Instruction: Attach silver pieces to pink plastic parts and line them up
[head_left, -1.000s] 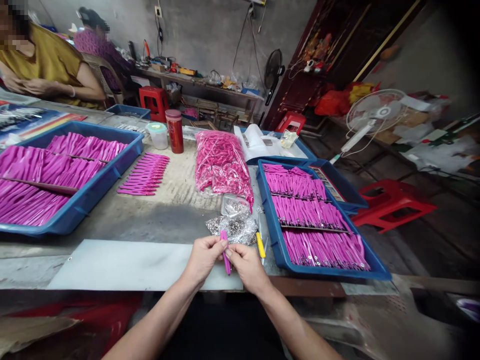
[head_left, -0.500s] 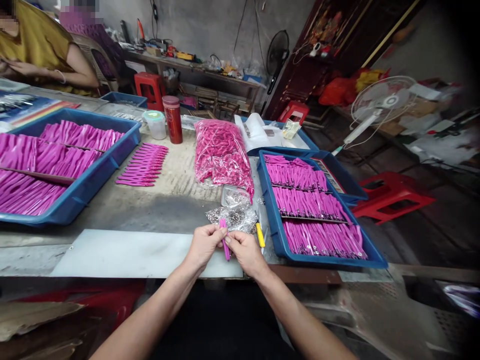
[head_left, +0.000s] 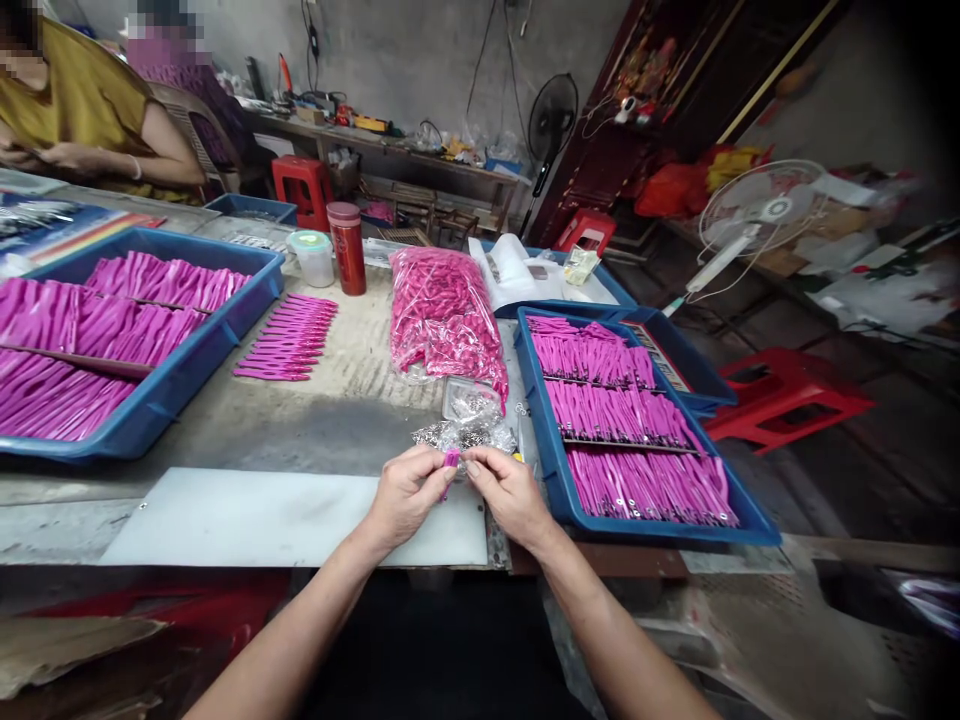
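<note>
Left hand (head_left: 409, 497) pinches a pink piece (head_left: 451, 459) at lower centre of frame. Right hand (head_left: 514, 497), fingertips drawn narrow, is just beside the piece; whether it grips anything cannot be told. On the desk (head_left: 337, 435): a bag (head_left: 442, 310) at centre, a blue tray (head_left: 660, 532) at right.

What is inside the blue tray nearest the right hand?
The blue tray holds three rows of tightly packed magenta pieces, separated by thin dividers. Its floor is hidden beneath them.
</note>
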